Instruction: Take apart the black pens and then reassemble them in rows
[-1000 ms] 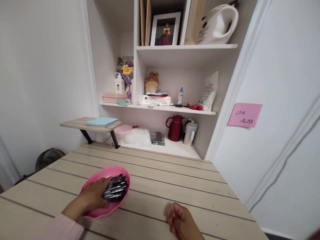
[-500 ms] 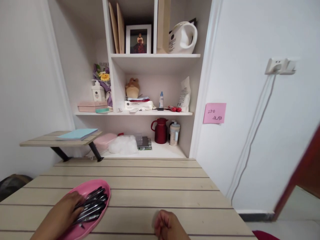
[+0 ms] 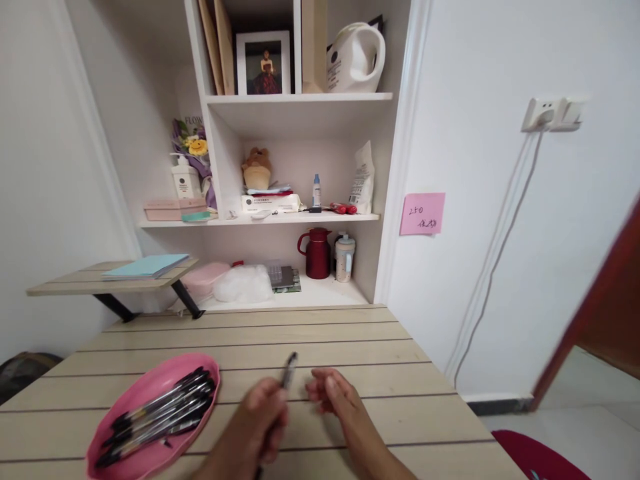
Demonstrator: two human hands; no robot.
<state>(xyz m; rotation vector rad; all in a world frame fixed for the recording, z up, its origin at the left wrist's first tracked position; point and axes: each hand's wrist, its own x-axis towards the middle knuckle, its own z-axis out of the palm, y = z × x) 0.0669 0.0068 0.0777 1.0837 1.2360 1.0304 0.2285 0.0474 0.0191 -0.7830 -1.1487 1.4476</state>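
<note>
My left hand (image 3: 260, 413), slightly blurred, is closed around a pen (image 3: 289, 371) over the front middle of the table. The pen stands tilted, its black end pointing up and away from me; part of the shaft is hidden in the fist. Just right of it, my right hand (image 3: 345, 403) is held with its fingers loosely curled and apart, nothing in them. It does not touch the pen. To the left lies a pink oval tray (image 3: 135, 383) holding several black-and-clear pens (image 3: 165, 413) in a bundle.
The slatted table (image 3: 400, 413) meets a white shelf unit (image 3: 300, 99) at the back. A small raised stand (image 3: 60, 285) bears light-blue paper (image 3: 145, 265). Under the lowest shelf stand a red jug (image 3: 318, 255) and a tumbler (image 3: 345, 259). A red seat (image 3: 535, 457) is at lower right.
My left hand has come out of the pink tray with a pen and moved right. My right hand has risen slightly and its fingers have opened. The view has shifted a little.
</note>
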